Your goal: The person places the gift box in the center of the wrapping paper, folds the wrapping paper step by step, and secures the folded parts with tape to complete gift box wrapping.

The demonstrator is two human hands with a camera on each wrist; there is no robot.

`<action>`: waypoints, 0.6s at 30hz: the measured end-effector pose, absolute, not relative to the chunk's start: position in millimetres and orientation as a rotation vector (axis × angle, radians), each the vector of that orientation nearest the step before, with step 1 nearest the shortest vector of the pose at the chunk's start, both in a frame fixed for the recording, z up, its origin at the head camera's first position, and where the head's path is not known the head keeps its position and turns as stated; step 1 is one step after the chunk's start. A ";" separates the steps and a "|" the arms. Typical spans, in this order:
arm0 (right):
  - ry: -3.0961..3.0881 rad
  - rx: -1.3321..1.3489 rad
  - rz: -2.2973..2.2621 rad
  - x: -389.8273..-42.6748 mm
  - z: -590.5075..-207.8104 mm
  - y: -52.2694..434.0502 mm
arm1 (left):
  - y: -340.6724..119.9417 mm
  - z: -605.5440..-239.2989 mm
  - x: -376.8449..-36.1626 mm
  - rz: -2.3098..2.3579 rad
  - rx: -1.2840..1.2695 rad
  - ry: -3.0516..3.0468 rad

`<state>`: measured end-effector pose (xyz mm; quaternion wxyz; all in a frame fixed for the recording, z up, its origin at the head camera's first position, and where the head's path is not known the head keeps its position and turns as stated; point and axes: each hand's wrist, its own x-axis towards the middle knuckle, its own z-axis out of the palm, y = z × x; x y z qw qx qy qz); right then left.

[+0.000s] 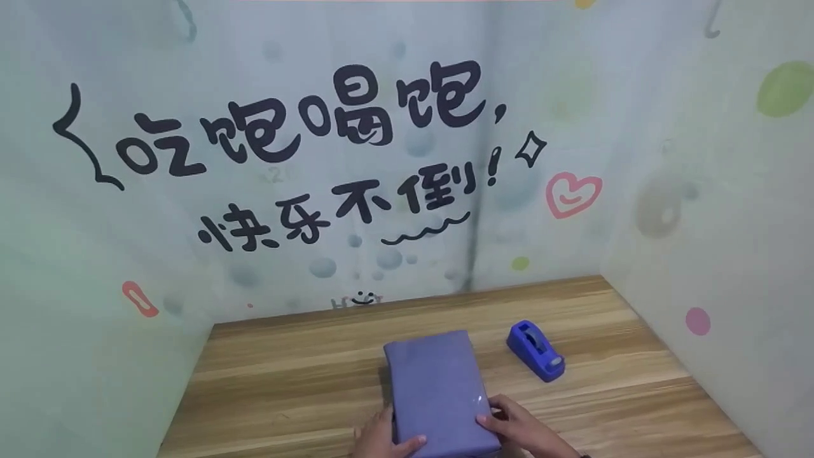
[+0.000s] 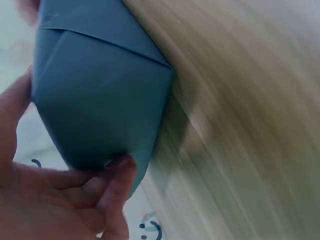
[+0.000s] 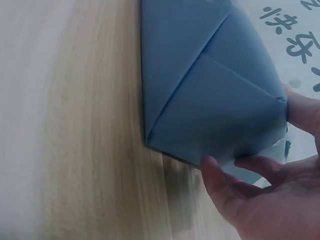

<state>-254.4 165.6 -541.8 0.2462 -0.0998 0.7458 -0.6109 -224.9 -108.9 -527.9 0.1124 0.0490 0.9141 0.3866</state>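
Observation:
A box wrapped in purple-blue paper (image 1: 435, 388) is on the wooden table, its long sides running away from me. At its near left corner my left hand (image 1: 385, 437) grips it, thumb on the top face and fingers along the side. My right hand (image 1: 523, 425) holds the right side, thumb at the top edge. The left wrist view shows folded paper flaps on the box end (image 2: 100, 100), with fingers bent against the lower side. Similar diagonal folds cross the end (image 3: 220, 100) in the right wrist view, where fingertips touch the lower edge.
A blue tape dispenser (image 1: 536, 351) stands right of the box, beyond my right hand. The wood-grain table (image 1: 286, 375) is bounded at the back and both sides by pale printed curtains (image 1: 356, 38) with dark lettering.

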 end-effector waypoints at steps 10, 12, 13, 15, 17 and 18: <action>1.989 -0.261 -1.872 -242.0 -532.2 161.1 | -113.7 -522.2 -211.9 1.710 0.233 2.537; 1.975 -0.251 -1.900 -241.4 -529.7 159.6 | -112.3 -520.9 -208.9 1.780 0.207 2.530; 1.969 -0.262 -1.909 -241.3 -529.2 158.9 | -111.5 -520.3 -207.5 1.807 0.196 2.528; 1.965 -0.313 -1.926 -241.0 -529.4 158.1 | -110.0 -519.8 -205.0 1.852 0.169 2.522; 1.950 -0.355 -1.944 -239.8 -530.8 157.8 | -108.8 -520.6 -202.9 1.888 0.143 2.509; 1.942 -0.367 -1.952 -238.7 -531.9 157.9 | -108.1 -521.7 -201.8 1.910 0.137 2.505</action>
